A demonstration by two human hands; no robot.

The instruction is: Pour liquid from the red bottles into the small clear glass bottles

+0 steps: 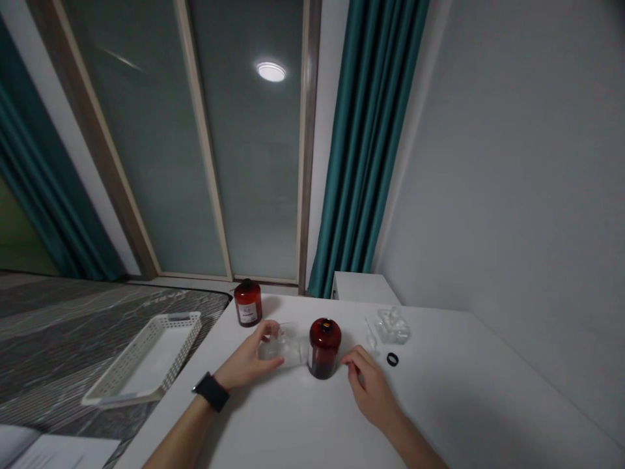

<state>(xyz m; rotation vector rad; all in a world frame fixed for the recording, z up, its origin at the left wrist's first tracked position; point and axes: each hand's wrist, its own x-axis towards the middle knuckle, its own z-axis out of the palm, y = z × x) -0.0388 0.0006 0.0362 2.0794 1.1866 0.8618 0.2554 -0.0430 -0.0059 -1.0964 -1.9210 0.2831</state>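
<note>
Red bottle (324,348): head view, we see it upright, long axis vert., btwn our hands; R hand (370,384) nearer, just beside its right.
L hand (249,361): thumb & fingers round clear jar (291,352), left of bottle; jar's axis unclear.
R hand: fingers curled; we can't tell if pinching anything.

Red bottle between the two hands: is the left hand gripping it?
No, the left hand is around a clear container, while the red bottle stands on the white table.
</note>
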